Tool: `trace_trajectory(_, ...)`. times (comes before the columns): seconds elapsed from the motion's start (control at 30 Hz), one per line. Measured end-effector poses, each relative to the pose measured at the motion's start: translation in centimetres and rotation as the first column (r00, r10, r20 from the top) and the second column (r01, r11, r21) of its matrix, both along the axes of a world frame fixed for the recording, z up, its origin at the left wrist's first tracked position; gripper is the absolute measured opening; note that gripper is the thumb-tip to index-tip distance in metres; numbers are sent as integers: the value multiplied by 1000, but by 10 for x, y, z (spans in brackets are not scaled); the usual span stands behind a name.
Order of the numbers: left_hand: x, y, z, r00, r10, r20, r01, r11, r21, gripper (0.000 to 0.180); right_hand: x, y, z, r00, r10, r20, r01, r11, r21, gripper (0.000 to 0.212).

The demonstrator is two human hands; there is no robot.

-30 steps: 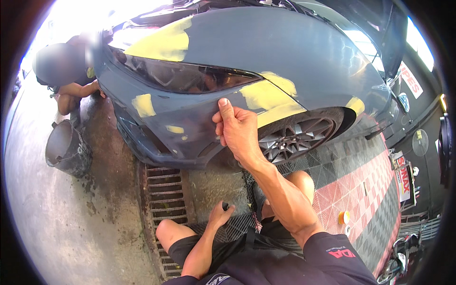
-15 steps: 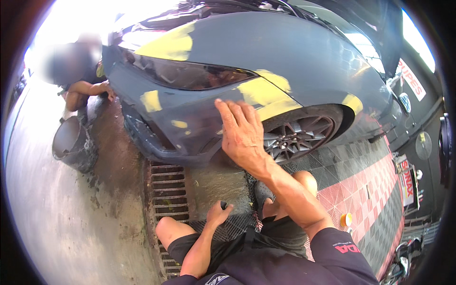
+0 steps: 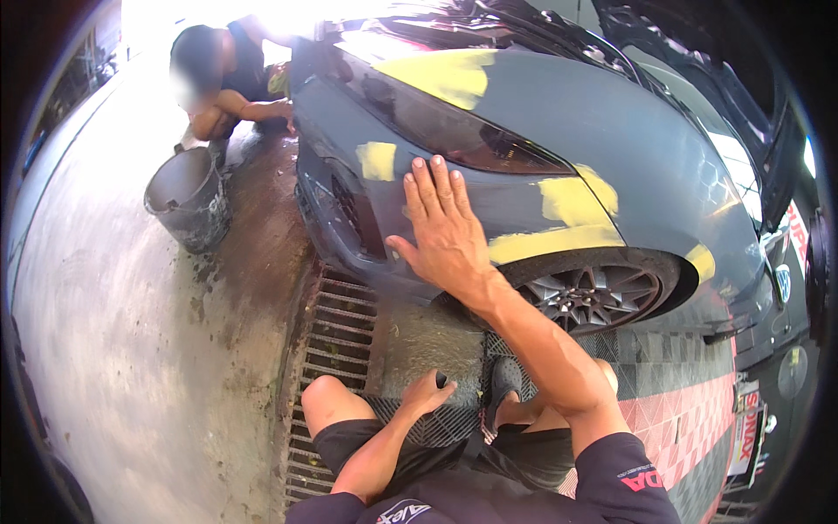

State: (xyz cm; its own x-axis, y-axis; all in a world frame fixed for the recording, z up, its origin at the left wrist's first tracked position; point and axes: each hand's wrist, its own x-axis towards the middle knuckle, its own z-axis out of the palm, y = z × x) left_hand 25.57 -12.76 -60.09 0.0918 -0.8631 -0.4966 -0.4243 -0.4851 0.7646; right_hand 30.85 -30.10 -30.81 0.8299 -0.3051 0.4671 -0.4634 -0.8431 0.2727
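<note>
A grey car bumper (image 3: 511,199) with a dull surface curves around the front corner. A small, squarish yellow patch (image 3: 377,162) sits on its left part; a larger, uneven yellow area (image 3: 572,203) covers much of its right end. Closer in, a small black object (image 3: 442,380) pokes from the left hand (image 3: 425,392).

Stained concrete floor (image 3: 122,349) here, grubby bucket (image 3: 190,205) standing on it, and a grey clog (image 3: 504,379) on the gridded tiles (image 3: 668,406)!
</note>
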Motion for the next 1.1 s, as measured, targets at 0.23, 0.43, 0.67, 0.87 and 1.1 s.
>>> trace_trajectory(0.23, 4, 0, 3, 999, 34, -22, -35, 997, -67, 70, -44, 1, 17, 996, -81, -30, 81, 996, -29, 98)
trace_trajectory(0.43, 8, -3, 14, 1000, -2, -23, 1, 999, -50, 71, -9, 3, 10, 1000, 4, -13, -4, 1000, 15, 105)
trace_trajectory(0.67, -4, 3, -2, 994, 103, -43, -108, 988, -111, 72, -18, 34, -19, 871, 483, 88, -483, 814, 323, 29)
trace_trajectory(0.87, 13, 6, -17, 762, 388, -518, -523, 841, -141, 51, -111, 94, 4, 905, 181, 386, -326, 877, 353, 10)
trace_trajectory(1.1, 83, 17, 4, -109, 422, -900, -713, 597, 367, 69, -214, 135, 12, 835, -487, 258, 386, 851, 357, 39)
